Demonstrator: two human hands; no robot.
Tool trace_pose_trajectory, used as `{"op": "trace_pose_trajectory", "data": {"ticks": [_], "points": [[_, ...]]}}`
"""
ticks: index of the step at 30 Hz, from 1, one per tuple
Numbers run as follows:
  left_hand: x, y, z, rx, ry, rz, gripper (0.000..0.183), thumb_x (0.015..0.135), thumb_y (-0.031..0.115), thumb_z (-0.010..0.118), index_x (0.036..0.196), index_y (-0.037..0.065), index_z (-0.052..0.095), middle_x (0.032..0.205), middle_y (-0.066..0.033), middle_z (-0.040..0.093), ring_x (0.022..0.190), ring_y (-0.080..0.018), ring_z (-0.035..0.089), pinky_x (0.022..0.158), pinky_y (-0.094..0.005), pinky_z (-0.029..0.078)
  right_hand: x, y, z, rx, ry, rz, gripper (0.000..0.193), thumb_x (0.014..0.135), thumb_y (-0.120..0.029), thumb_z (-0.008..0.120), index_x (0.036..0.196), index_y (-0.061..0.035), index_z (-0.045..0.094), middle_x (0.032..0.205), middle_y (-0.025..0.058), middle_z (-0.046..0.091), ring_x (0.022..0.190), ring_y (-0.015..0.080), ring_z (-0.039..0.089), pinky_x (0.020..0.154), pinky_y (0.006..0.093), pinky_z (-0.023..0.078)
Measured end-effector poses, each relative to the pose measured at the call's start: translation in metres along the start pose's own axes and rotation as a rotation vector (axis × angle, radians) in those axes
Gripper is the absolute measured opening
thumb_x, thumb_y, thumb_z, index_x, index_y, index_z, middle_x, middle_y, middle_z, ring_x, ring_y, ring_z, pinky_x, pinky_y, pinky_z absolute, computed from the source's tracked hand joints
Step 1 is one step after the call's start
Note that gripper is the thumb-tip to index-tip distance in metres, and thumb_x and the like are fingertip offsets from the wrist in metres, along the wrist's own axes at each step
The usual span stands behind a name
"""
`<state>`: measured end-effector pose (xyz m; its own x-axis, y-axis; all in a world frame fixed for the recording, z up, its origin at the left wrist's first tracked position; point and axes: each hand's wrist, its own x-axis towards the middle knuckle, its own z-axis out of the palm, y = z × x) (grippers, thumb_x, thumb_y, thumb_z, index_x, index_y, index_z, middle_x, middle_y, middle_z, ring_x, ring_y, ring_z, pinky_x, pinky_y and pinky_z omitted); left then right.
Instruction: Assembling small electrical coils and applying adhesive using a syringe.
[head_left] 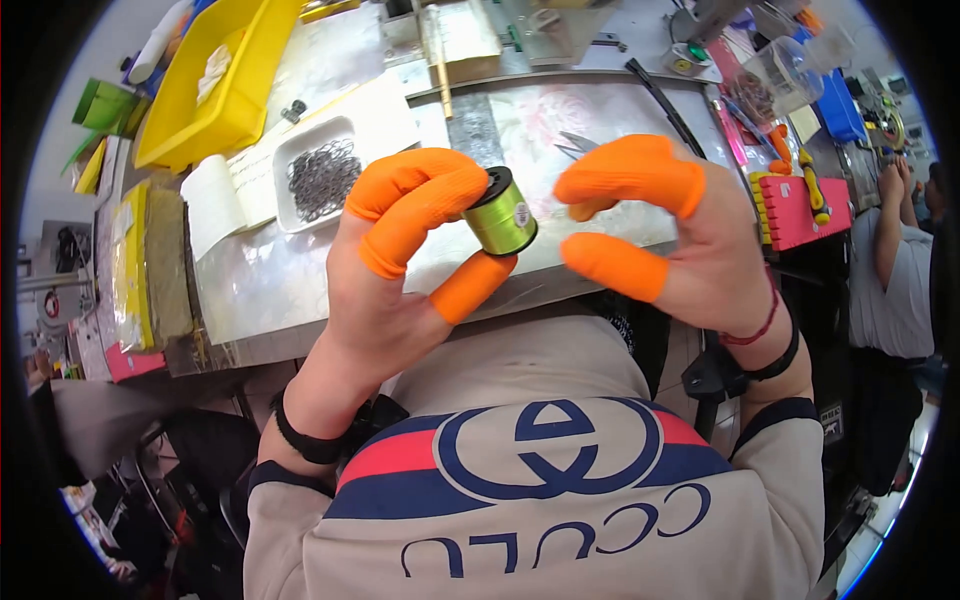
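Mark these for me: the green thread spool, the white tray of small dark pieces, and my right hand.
Green thread spool (502,220): head view, on the wound thread.
White tray (284,208): head view, on its left wall.
Right hand (708,240): head view, on its middle.

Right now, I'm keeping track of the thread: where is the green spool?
In the head view, the green spool is near the centre, held in the left hand, with the right hand apart from it, to its right.

orange finger cots (618,268), beige shirt (535,455)
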<state>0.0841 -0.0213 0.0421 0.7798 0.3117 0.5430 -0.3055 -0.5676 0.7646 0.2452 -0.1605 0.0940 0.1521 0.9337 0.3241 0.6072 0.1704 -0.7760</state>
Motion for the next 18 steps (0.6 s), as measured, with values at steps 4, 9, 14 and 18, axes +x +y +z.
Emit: {"op": "trace_pose_trajectory", "data": {"ticks": [4, 9, 14, 18], "points": [[0.000, 0.000, 0.001, 0.085, 0.153, 0.065, 0.049, 0.059, -0.006, 0.069, 0.103, 0.006, 0.054, 0.096, -0.0091, 0.053, 0.085, -0.0193, 0.053, 0.067, -0.0272, 0.045, 0.012, 0.006, 0.030, 0.225, 0.048, -0.014, 0.033, 0.067, 0.002, 0.068, 0.097, -0.0019, 0.055, 0.091, 0.0060, 0.055, 0.079, 0.0128, 0.054, 0.071, 0.0236, 0.045], [-0.002, -0.003, -0.003, 0.107, 0.180, 0.121, 0.048, 0.059, -0.010, 0.067, 0.103, 0.005, 0.055, 0.097, -0.0090, 0.052, 0.084, -0.0196, 0.054, 0.068, -0.0266, 0.045, 0.015, 0.009, 0.042, 0.249, 0.088, -0.028, 0.037, 0.067, 0.005, 0.067, 0.100, -0.0018, 0.052, 0.099, 0.0067, 0.050, 0.084, 0.0127, 0.052, 0.074, 0.0244, 0.045], [-0.005, -0.007, -0.002, 0.134, 0.179, 0.146, 0.049, 0.060, -0.011, 0.065, 0.104, 0.005, 0.055, 0.098, -0.0095, 0.051, 0.085, -0.0206, 0.054, 0.070, -0.0272, 0.046, 0.016, 0.009, 0.043, 0.222, 0.090, -0.047, 0.038, 0.067, 0.007, 0.065, 0.101, -0.0020, 0.051, 0.100, 0.0067, 0.049, 0.083, 0.0125, 0.051, 0.073, 0.0239, 0.044], [-0.010, -0.011, -0.004, 0.233, 0.161, 0.161, 0.050, 0.057, -0.004, 0.073, 0.102, 0.005, 0.054, 0.099, -0.0097, 0.053, 0.091, -0.0209, 0.052, 0.073, -0.0277, 0.045, 0.016, 0.009, 0.044, 0.252, 0.044, -0.014, 0.037, 0.068, 0.008, 0.064, 0.101, -0.0022, 0.051, 0.098, 0.0062, 0.049, 0.081, 0.0120, 0.051, 0.070, 0.0234, 0.044]]}}
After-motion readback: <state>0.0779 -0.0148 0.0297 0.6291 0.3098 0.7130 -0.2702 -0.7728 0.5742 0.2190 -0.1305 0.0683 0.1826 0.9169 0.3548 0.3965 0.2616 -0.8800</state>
